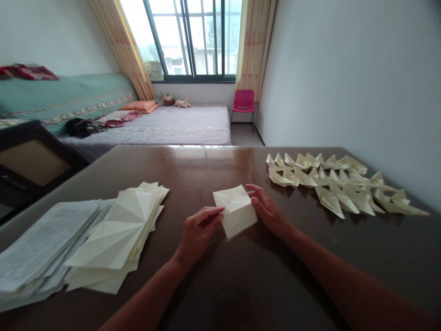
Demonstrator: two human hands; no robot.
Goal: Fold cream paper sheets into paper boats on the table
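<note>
A cream sheet of creased paper (235, 209), partly folded, lies on the dark brown table (220, 285) in front of me. My left hand (198, 230) pinches its left edge with curled fingers. My right hand (268, 209) presses its right edge, thumb and fingers closed on the paper. To the left lies a stack of creased cream sheets (120, 230). At the right, several folded paper boats (341, 186) lie in rows.
A pile of grey printed paper (41, 248) lies at the table's left edge. Beyond the table are a bed (165, 124), a pink chair (243, 103), a window with curtains, and a dark cabinet (27, 161) at left. A white wall runs along the right.
</note>
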